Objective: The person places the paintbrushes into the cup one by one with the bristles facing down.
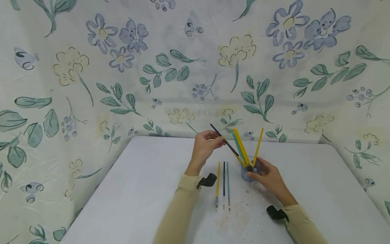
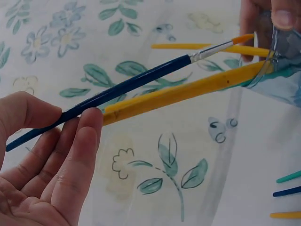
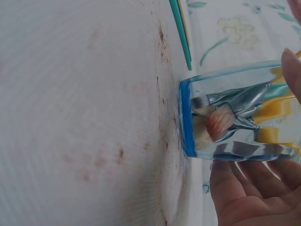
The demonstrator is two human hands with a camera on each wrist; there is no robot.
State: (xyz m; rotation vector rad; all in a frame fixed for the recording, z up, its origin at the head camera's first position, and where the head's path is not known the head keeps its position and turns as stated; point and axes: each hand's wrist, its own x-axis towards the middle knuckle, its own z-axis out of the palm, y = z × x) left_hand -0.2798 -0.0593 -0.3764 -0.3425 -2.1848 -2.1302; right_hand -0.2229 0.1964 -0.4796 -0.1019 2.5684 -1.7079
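My left hand (image 1: 204, 149) pinches a dark blue paintbrush (image 2: 141, 84) by its handle between thumb and fingers. The brush slants, with its silver ferrule and orange-tipped bristles pointing toward the glass. My right hand (image 1: 271, 178) grips the clear glass (image 3: 185, 122) with a blue base, thumb on one side and fingers on the other. Inside the glass stand several yellow brushes (image 1: 242, 149) and a teal brush (image 1: 236, 141), bristles down. Through its wall in the right wrist view, pinkish bristles (image 3: 220, 123) show.
Three brushes lie side by side on the white table (image 1: 146, 189): a yellow one (image 1: 217, 183), a dark blue one (image 1: 224, 183) and a teal one (image 1: 228, 183). Brownish smudges mark the tabletop near the glass. A flower-patterned cloth (image 1: 170, 91) hangs behind.
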